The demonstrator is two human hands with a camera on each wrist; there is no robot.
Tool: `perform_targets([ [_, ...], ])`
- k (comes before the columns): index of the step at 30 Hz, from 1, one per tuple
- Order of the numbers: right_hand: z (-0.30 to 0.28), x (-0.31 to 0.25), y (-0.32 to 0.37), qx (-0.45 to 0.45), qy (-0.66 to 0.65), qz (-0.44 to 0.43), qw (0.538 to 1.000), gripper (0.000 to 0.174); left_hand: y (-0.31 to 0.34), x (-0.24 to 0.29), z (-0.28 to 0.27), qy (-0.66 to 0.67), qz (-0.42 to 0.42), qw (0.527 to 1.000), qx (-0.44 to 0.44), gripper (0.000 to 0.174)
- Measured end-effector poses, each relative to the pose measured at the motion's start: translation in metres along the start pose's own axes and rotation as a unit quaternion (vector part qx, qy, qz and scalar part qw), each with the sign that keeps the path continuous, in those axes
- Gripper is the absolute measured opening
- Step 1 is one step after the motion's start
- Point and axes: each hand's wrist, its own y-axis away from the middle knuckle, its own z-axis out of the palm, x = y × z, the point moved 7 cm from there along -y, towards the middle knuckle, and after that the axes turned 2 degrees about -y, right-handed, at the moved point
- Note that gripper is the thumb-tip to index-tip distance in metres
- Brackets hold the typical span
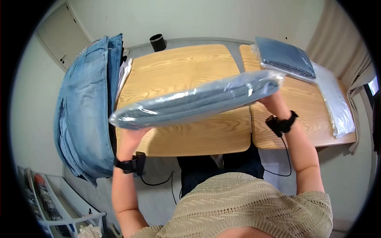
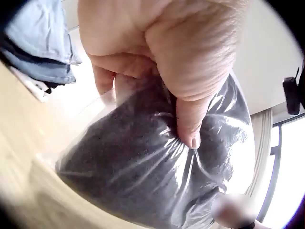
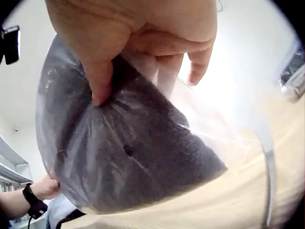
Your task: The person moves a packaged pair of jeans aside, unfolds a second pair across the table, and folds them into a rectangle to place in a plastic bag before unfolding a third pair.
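Observation:
Folded denim in a clear plastic bag is held up over the table, tilted with its right end farther from the body. My left hand grips its left end; in the left wrist view the thumb presses into the plastic and the other fingers lie behind. At the right end my right hand holds the bag the same way, its thumb denting the film in the right wrist view. Loose clear film hangs past the denim's edge there.
Two wooden tables stand side by side with a gap between them. A tall pile of jeans hangs over the left edge. On the right lie another bagged denim piece and clear plastic bags. A black bin stands behind.

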Motion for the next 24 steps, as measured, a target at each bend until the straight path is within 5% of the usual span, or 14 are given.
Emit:
perform_targets([
  [1,-0.011,-0.025,0.008,0.027,0.072,-0.078,0.994,0.046,0.003,0.013,-0.011,0.030,0.015,0.999,0.005,0.049],
  [3,-0.030,-0.040,0.015,-0.026,0.017,-0.066,0.997,0.046,0.009,0.024,-0.029,0.022,0.012,0.998,-0.055,0.055],
  [5,-0.037,-0.047,0.027,-0.034,-0.117,0.116,0.986,0.041,0.010,0.053,-0.031,0.090,-0.049,0.991,-0.091,0.053],
  [9,-0.023,-0.036,0.016,-0.092,-0.174,0.163,0.967,0.041,-0.005,0.046,-0.009,0.139,-0.108,0.976,-0.125,0.045],
  [11,0.006,0.006,0.017,-0.144,-0.241,0.256,0.925,0.041,-0.009,0.006,0.023,0.183,-0.217,0.944,-0.165,0.048],
  [13,0.035,0.062,0.033,-0.143,-0.370,0.385,0.833,0.036,-0.007,-0.040,0.051,0.180,-0.260,0.926,-0.208,0.047],
  [15,0.051,0.128,0.054,-0.154,-0.314,0.421,0.837,0.038,0.007,-0.082,0.066,0.149,-0.310,0.912,-0.222,0.049],
  [17,0.039,0.093,0.056,-0.152,-0.152,0.315,0.925,0.041,0.012,-0.082,0.062,0.138,-0.274,0.925,-0.226,0.053],
  [18,0.034,0.073,0.063,-0.129,-0.158,0.308,0.929,0.045,0.019,-0.078,0.062,0.137,-0.278,0.923,-0.228,0.053],
  [19,0.023,0.079,0.068,-0.105,-0.019,0.301,0.948,0.050,0.016,-0.063,0.048,-0.014,-0.172,0.971,-0.167,0.056],
  [20,0.019,0.058,0.066,-0.061,0.058,0.206,0.975,0.050,0.013,-0.040,0.038,-0.163,-0.059,0.980,-0.100,0.061],
  [21,0.018,0.028,0.065,-0.017,0.133,0.107,0.985,0.051,0.012,-0.029,0.041,-0.162,-0.064,0.979,-0.103,0.061],
  [23,0.040,-0.009,0.059,-0.049,0.175,-0.013,0.983,0.051,0.011,0.018,0.064,-0.282,0.123,0.935,-0.178,0.066],
  [24,0.054,-0.021,0.056,-0.105,0.213,-0.051,0.970,0.053,0.006,0.026,0.069,-0.284,0.119,0.934,-0.180,0.066],
])
